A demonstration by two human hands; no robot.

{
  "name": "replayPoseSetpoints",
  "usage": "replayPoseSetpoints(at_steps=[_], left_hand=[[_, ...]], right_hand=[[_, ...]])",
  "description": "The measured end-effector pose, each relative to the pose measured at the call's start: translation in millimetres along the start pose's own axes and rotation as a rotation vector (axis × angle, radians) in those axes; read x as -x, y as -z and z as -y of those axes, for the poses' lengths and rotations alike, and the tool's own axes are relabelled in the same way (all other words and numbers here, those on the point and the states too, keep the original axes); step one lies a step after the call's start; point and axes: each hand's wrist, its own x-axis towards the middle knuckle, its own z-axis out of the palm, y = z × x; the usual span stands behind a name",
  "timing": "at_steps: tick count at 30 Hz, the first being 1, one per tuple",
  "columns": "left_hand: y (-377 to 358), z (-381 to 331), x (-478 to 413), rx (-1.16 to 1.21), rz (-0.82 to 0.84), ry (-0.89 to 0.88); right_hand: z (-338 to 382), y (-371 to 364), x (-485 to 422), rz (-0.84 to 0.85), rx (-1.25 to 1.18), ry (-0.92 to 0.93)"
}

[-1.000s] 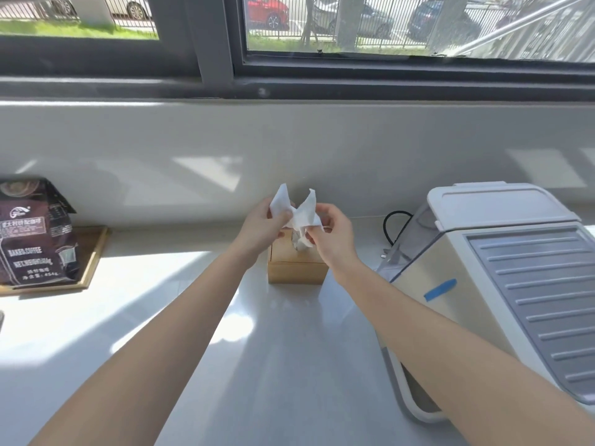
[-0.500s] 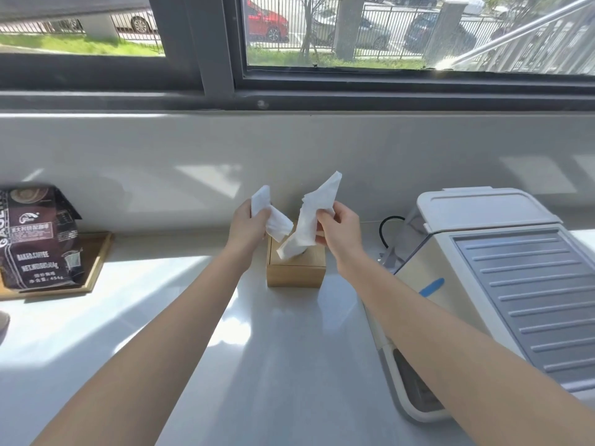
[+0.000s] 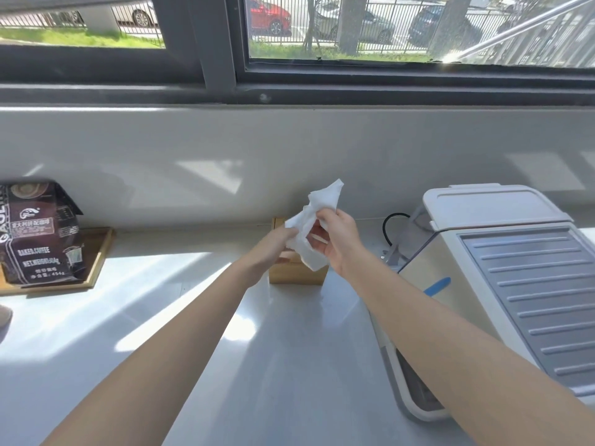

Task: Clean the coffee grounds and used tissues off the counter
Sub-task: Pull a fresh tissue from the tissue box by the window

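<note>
Holding one white tissue (image 3: 310, 233) between them, two bare hands are meeting above the pale bench (image 3: 289, 365) in the single head view. The right hand (image 3: 338, 243) is pinching the upper part of the tissue, its fingers (image 3: 323, 217) curled narrow around the paper, while the left hand (image 3: 269, 252) is gripping the lower left edge with its fingers closed on it; whether this is one sheet or two pressed together is hard to make out. Sitting directly behind and below the hands is one small wooden tissue box (image 3: 294, 273), its top largely hidden by the left hand and the hanging paper. Standing at the left on one wooden tray (image 3: 96, 259) is one dark coffee bag (image 3: 38, 233), its left side cut off by the frame. Filling the right side is one white coffee machine (image 3: 502, 284) with a grey ribbed top, its right part running out of view, and one black cable (image 3: 388, 223) is looping behind it. Lying at the far left edge is one small rounded object (image 3: 4, 315), mostly cut off and impossible to identify. Any coffee grounds on the sunlit bench are too faint to pick out.
</note>
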Motion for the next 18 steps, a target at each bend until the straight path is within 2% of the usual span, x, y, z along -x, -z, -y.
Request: replayPoseSetpoints(at_steps=[3,5,9,13,18], left_hand=[[-3.4,1.4,5.3,0.021,0.171,0.016],[-4.6,2.1,9.3,-0.024,0.215,-0.026],[-3.3,7.7,14.5,-0.021,0.143,-0.026],[-1.8,10.3,26.1,-0.042,0.116,0.010],[1.1,14.2,49.1,0.030,0.019,0.023]], right_hand=[[-1.6,-2.3,1.6,-0.013,-0.077,-0.062],[-2.4,-1.9,2.9,-0.018,-0.109,-0.105],[-0.4,-1.8,8.5,-0.028,-0.127,-0.143],[5.4,-0.4,15.8,-0.028,-0.014,-0.020],[15.2,1.9,38.2,0.082,0.080,0.059]])
